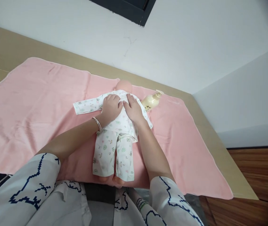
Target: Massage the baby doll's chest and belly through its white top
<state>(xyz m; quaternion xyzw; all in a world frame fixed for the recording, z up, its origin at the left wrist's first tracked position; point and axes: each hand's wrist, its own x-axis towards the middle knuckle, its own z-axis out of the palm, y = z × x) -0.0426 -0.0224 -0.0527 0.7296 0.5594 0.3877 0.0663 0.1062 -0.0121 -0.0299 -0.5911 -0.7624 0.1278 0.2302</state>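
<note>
A baby doll (pixel 123 85) lies stretched out on a pink cloth, its rounded bald head toward the wall. It wears a white patterned long-sleeved top (pixel 119 123) and matching trousers (pixel 105 154); its feet show at the near end. My left hand (pixel 111 106) rests on the upper torso, fingers slightly bent over the fabric. Beside it, my right hand (pixel 134 108) lies on the other half of the torso with thumb and fingers apart. Both thumbs come close together at the middle. One doll sleeve (pixel 86 106) extends out to the left.
A pale yellow pump bottle (pixel 151 101) lies tilted on the pink cloth (pixel 171 135), right of the doll. The cloth covers much of a light wooden table (pixel 209 138). A white wall (pixel 171 47) runs behind it. Wooden flooring (pixel 261 175) shows at the right.
</note>
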